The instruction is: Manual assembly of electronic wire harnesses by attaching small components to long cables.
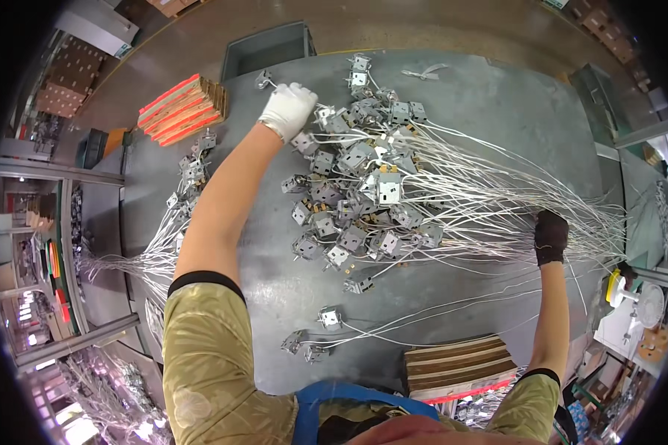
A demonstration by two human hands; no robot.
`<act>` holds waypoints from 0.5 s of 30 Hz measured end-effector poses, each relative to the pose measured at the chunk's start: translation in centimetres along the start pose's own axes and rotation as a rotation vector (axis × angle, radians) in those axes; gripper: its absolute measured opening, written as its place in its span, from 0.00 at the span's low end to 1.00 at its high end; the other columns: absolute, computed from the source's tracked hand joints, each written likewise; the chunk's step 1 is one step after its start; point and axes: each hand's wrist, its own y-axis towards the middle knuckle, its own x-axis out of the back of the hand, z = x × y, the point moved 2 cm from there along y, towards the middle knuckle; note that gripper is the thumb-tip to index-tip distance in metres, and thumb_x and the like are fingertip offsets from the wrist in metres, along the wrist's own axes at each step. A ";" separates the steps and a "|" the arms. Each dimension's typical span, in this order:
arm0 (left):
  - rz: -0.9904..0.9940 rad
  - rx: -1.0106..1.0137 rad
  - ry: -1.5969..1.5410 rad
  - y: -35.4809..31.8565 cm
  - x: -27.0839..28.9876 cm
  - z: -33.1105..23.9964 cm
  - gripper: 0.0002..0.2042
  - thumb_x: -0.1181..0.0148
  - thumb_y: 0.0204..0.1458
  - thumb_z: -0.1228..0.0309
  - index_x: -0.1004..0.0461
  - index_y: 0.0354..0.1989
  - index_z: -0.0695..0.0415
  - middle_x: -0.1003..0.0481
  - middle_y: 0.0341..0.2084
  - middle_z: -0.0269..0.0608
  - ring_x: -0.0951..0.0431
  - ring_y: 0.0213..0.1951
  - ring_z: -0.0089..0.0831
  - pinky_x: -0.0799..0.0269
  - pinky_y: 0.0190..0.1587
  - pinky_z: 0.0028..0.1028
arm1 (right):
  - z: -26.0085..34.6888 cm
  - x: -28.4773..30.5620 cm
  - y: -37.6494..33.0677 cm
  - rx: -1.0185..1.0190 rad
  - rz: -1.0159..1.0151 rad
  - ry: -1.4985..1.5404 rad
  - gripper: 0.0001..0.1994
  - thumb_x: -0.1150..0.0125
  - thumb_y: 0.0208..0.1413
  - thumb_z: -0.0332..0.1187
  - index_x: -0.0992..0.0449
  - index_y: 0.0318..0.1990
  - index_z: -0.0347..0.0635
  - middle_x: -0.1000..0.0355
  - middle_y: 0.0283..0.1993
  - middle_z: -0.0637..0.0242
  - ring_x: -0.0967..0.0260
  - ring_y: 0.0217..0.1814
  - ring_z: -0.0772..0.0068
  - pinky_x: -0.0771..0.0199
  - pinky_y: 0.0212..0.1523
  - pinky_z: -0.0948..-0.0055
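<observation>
– Left hand [290, 110], status?
– White-gloved, fingers bent, over the upper-left fringe of the heaped metal box units [389, 186]. Just beside one lone unit [263, 79]. Palm hidden; can't tell if gripping.
– Right hand [551, 233]?
– Dark-gloved, curled down among the white wires [497, 196], toward their right end. Can't tell whether closed on any.
– Location of the units?
– Mainly mid-span on the grey surface [274, 274], wires trailing right. Three units [330, 317] well apart, on the near side; another cluster [193, 170] at left.
– Handling?
– Probably light, stiff, hard-edged; smooth faces, maybe slippery. Wires likely limp, easily tangled. Best hold: opposite walls of the box, clear of the wire exit. Wire joint likely the fragile spot; hauling by wire, bad idea.
</observation>
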 end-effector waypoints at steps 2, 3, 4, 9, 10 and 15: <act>-0.085 -0.008 0.059 -0.6 1.0 1.1 0.06 0.43 0.51 0.74 0.22 0.36 0.51 0.20 0.36 0.37 0.19 0.44 0.36 0.24 0.46 0.38 | -0.2 0.0 -0.5 0.005 -0.067 0.042 0.04 0.41 0.51 0.30 0.20 0.30 0.48 0.23 0.31 0.57 0.23 0.36 0.49 0.25 0.38 0.51; -0.086 0.044 0.102 -0.2 1.7 2.4 0.06 0.43 0.50 0.74 0.22 0.34 0.50 0.21 0.32 0.38 0.19 0.41 0.36 0.27 0.48 0.38 | -0.3 0.0 -0.7 0.000 -0.103 0.069 0.04 0.41 0.50 0.29 0.20 0.30 0.47 0.23 0.31 0.57 0.23 0.36 0.49 0.25 0.38 0.50; -0.121 0.113 0.161 -0.4 2.8 4.0 0.04 0.43 0.50 0.74 0.23 0.32 0.50 0.21 0.29 0.39 0.19 0.38 0.37 0.27 0.46 0.38 | -0.4 0.2 -1.0 -0.008 -0.140 0.119 0.04 0.42 0.49 0.28 0.20 0.30 0.47 0.22 0.32 0.57 0.23 0.36 0.48 0.25 0.38 0.50; -0.212 0.159 0.522 -2.9 10.3 12.1 0.03 0.42 0.52 0.70 0.23 0.33 0.48 0.23 0.29 0.30 0.20 0.35 0.30 0.23 0.32 0.33 | 0.2 0.8 -1.2 -0.133 0.075 -0.124 0.06 0.40 0.56 0.31 0.17 0.35 0.50 0.20 0.39 0.64 0.20 0.45 0.59 0.21 0.45 0.59; -0.257 0.160 0.578 -3.3 12.2 13.9 0.03 0.42 0.51 0.70 0.23 0.34 0.48 0.23 0.31 0.31 0.20 0.37 0.29 0.22 0.33 0.34 | 0.4 1.0 -1.2 -0.166 0.127 -0.165 0.06 0.41 0.56 0.31 0.17 0.35 0.49 0.20 0.40 0.64 0.20 0.45 0.59 0.21 0.46 0.60; -0.192 0.271 0.709 -10.8 20.2 22.7 0.08 0.44 0.51 0.72 0.26 0.40 0.51 0.23 0.35 0.37 0.20 0.44 0.36 0.20 0.40 0.36 | 1.9 4.3 -2.2 -0.166 0.148 -0.235 0.07 0.42 0.57 0.31 0.17 0.37 0.48 0.20 0.42 0.61 0.20 0.47 0.58 0.20 0.48 0.61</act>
